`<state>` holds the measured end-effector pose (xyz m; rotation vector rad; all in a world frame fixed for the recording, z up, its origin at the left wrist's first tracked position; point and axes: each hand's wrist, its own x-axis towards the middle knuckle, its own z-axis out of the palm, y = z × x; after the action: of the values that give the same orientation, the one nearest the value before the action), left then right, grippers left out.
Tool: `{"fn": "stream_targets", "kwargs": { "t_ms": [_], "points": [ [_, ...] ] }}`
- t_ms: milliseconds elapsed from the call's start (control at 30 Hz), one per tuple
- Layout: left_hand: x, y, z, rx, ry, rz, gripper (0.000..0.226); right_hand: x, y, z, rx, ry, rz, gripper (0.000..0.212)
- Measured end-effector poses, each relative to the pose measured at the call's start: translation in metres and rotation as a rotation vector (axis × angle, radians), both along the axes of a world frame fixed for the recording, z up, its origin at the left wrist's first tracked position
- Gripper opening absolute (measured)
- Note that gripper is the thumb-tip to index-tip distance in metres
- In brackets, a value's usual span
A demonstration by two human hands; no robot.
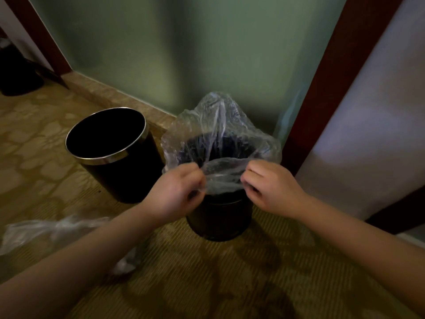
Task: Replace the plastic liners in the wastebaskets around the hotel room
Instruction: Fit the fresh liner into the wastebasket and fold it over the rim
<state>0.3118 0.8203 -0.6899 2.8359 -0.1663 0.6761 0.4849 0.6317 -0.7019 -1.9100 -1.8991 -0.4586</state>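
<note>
2 bins, bare bin (128, 180), lined bin (218, 217), L grip (177, 192) & R grip (271, 187) pinching 1 liner (220, 125) edge

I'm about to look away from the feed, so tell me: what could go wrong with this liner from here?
1. Both the left hand and right hand pinch the thin liner at the near rim of the wastebasket; a hard pull could tear it.
2. The liner's far side stands loose above the rim, so it may slide in.
3. The second wastebasket is bare and crumpled plastic lies on the carpet; either could be overlooked.
</note>
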Motion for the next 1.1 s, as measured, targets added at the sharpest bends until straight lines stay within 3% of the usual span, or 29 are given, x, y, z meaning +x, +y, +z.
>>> {"fn": "stream_targets", "kwargs": {
  "t_ms": [133,233,333,467,533,567,633,700,767,867,933,1000,1100],
  "points": [
    [-0.021,-0.005,-0.03,0.24,-0.009,-0.1,0.006,-0.008,-0.021,-0.026,-0.051,-0.095,0.082,0.008],
    [-0.027,-0.002,-0.044,0.327,0.112,-0.077,0.015,-0.011,-0.028,-0.041,-0.171,-0.111,0.095,0.018],
    [-0.023,-0.004,-0.052,0.367,0.244,-0.04,0.002,-0.006,-0.028,-0.051,-0.268,-0.088,0.034,0.028],
    [-0.024,-0.007,-0.065,0.442,0.496,0.068,0.031,-0.002,-0.029,-0.062,-0.444,-0.03,-0.015,0.028],
    [-0.026,-0.012,-0.068,0.464,0.707,0.136,0.056,-0.002,-0.031,-0.064,-0.563,-0.015,-0.047,0.02],
    [-0.026,-0.013,-0.068,0.48,0.766,0.162,0.058,-0.004,-0.032,-0.064,-0.585,0.003,-0.059,0.016],
    [-0.025,-0.016,-0.062,0.455,0.745,0.126,0.041,-0.008,-0.033,-0.057,-0.489,0.032,-0.05,0.016],
    [-0.025,-0.019,-0.051,0.377,0.527,0.015,0.032,-0.016,-0.032,-0.045,-0.275,0.039,-0.017,0.017],
    [-0.023,-0.023,-0.045,0.285,0.186,-0.081,0.028,-0.022,-0.029,-0.032,-0.045,0.058,0.003,0.012],
    [-0.008,-0.035,-0.026,0.238,-0.027,-0.09,0.016,-0.02,-0.018,-0.018,0.058,0.065,0.002,0.017],
    [0.001,-0.033,-0.025,0.229,0.022,-0.005,0.032,-0.016,-0.013,-0.016,-0.047,0.006,0.013,0.029],
    [0.005,-0.027,-0.03,0.254,0.183,0.066,0.048,-0.012,-0.01,-0.019,-0.196,-0.029,0.012,0.037],
    [0.007,-0.013,-0.036,0.363,0.438,0.122,0.044,-0.001,-0.01,-0.023,-0.337,-0.066,-0.035,0.03]
  ]
}}
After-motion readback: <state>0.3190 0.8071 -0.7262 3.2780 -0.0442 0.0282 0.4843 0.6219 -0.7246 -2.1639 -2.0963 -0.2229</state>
